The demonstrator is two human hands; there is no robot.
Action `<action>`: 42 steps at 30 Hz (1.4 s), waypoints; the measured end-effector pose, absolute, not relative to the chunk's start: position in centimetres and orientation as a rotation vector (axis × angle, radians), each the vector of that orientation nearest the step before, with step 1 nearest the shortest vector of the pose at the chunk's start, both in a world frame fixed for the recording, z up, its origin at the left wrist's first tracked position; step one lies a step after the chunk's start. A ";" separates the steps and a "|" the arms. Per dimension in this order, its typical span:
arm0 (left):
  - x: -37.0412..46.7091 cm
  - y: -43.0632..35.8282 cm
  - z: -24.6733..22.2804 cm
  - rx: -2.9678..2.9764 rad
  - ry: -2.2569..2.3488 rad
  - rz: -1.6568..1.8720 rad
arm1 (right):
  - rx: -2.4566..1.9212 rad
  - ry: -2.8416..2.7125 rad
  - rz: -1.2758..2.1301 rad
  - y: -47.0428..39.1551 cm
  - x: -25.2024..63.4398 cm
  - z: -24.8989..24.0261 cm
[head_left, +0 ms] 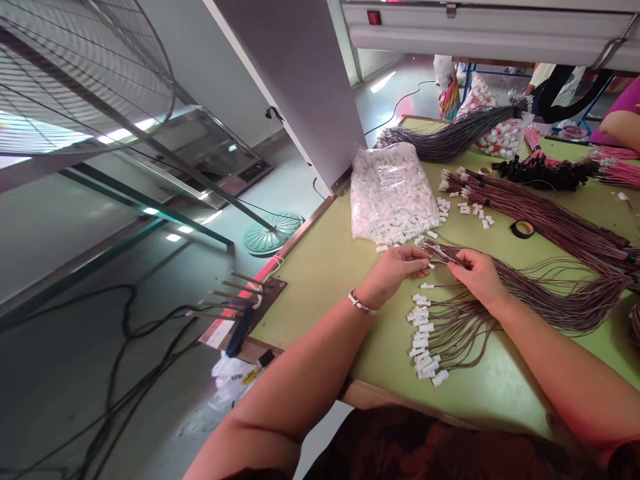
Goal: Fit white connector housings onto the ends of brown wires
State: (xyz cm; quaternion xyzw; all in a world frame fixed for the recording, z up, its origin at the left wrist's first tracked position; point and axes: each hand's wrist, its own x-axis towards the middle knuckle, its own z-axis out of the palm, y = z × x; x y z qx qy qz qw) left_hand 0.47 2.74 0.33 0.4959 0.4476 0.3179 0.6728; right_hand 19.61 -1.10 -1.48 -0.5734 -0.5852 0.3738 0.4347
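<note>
My left hand (404,265) is closed in a pinch on a small white connector (431,266), of which only the end shows. Facing it, my right hand (473,272) pinches a thin brown wire near its tip. Both hands are over the near end of a long bundle of brown wires (550,293) that runs off to the right. Below them, several wires with white connectors (425,327) on their ends lie fanned out on the green table (320,293). Just beyond my left hand is a clear bag of white connectors (393,190), some spilled at its mouth.
A roll of black tape (523,229) and another wire bundle (545,207) lie to the right. Dark wires (445,137) and black-ended pink wires (545,172) are farther back. A metal pronged rack (245,300) is fixed at the left edge. A fan (85,80) stands left; another person's arm (620,127) shows at far right.
</note>
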 end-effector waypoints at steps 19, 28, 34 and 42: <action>1.3 2.2 -0.8 1.052 0.802 0.881 | -1.501 -1.524 0.762 -1.6 19.3 -0.8; 1.4 2.1 -0.8 1.116 0.844 0.863 | -1.512 -1.560 0.694 -1.6 19.4 -0.8; 1.5 2.2 -1.0 1.015 0.817 0.884 | -1.499 -1.574 0.685 -1.7 19.5 -0.8; 1.5 2.1 -1.0 1.150 0.832 0.873 | -1.515 -1.694 0.629 -1.6 19.6 -1.1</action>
